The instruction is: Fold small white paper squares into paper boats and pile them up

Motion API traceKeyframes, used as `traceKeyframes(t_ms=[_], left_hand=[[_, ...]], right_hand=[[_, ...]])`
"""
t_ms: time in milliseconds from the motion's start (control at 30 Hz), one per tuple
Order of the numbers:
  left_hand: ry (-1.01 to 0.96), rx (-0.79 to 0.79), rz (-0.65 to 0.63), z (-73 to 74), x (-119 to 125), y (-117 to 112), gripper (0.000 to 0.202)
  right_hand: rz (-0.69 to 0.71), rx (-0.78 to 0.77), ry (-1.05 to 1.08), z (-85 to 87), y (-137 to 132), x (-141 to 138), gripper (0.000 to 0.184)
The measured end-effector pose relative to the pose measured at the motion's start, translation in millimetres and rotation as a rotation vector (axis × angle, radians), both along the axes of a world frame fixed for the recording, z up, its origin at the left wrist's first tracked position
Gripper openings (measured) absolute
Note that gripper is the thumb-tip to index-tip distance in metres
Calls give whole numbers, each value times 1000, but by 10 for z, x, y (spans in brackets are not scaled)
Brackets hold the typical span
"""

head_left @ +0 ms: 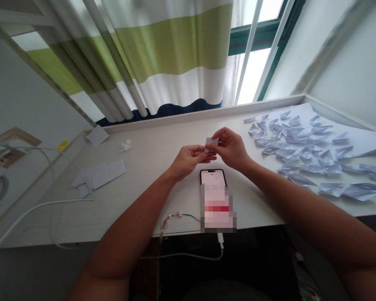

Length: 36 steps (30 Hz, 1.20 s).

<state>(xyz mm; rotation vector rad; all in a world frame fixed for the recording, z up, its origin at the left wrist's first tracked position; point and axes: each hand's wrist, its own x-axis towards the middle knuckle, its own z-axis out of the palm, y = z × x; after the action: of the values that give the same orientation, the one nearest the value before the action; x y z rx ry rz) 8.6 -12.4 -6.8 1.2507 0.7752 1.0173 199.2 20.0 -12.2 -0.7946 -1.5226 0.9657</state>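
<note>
Above the middle of the white desk (150, 154), a small folded piece of white paper (211, 141) is held between both hands. My left hand (189, 159) pinches its lower left side with thumb and fingers. From the right, my right hand (230, 146) grips the upper and right part, thumb across the front. Fingers cover some of the paper's edges, so its full shape is hidden. Just below the hands lies a phone (212, 177) with its screen lit and partly blurred out. Many folded paper boats (303, 152) are spread over the desk's right side.
Loose white paper sheets (108, 174) lie at the left, with another paper piece (97, 135) in the back corner and crumpled scraps (125, 145) nearby. A white cable (34, 213) crosses the left side. A beaded strap (171, 217) trails from the phone. Curtains (175, 50) hang behind.
</note>
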Motion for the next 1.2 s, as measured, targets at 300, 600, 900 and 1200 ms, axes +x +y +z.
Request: traceKeyframes(t_ms=[300, 600, 900, 1200], left_hand=[[-23, 10, 57, 26, -22, 31, 40], [39, 16, 33, 9, -26, 20, 36], [74, 33, -2, -36, -35, 24, 36], [122, 80, 21, 15, -15, 18, 41]], right_hand=[[69, -100, -67, -9, 51, 50, 54], [73, -86, -79, 6, 50, 53, 50], [109, -135, -67, 11, 53, 68, 53], [248, -224, 82, 37, 30, 75, 51]])
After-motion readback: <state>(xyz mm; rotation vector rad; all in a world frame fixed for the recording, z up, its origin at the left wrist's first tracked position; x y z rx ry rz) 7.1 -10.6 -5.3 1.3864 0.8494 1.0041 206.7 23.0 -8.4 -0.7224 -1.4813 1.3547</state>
